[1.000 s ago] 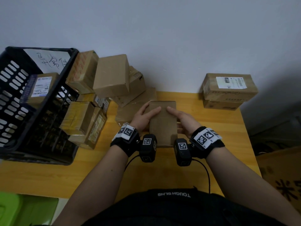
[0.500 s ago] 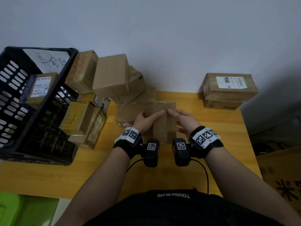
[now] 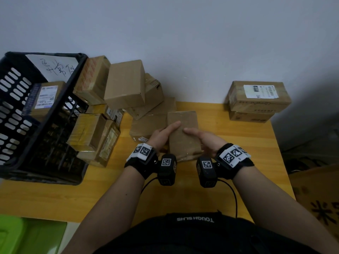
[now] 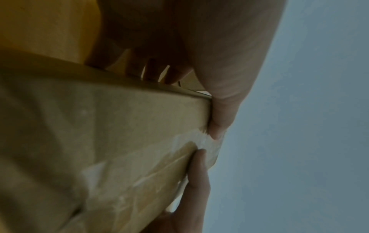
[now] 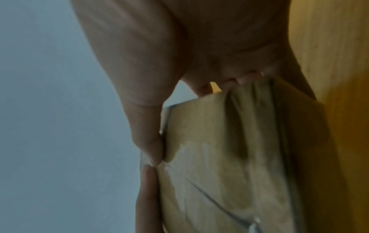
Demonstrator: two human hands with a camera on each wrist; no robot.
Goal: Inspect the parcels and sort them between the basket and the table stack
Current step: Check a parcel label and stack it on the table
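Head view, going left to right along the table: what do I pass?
Black basket → heap of parcels → left hand → held parcel → right hand → two-parcel stack.

There is one black basket (image 3: 45, 158) on the left. In it I see one labelled parcel (image 3: 44, 98) and one white paper sheet (image 3: 55, 67). Just beside the basket is one heap of parcels (image 3: 124, 83), about seven, though some are partly hidden. Far right are two stacked parcels, the top parcel (image 3: 256, 96) and the bottom parcel (image 3: 249, 117). Two hands, the left hand (image 3: 161, 136) and the right hand (image 3: 203, 140), hold one brown parcel (image 3: 183, 136). There is one table (image 3: 238, 143).
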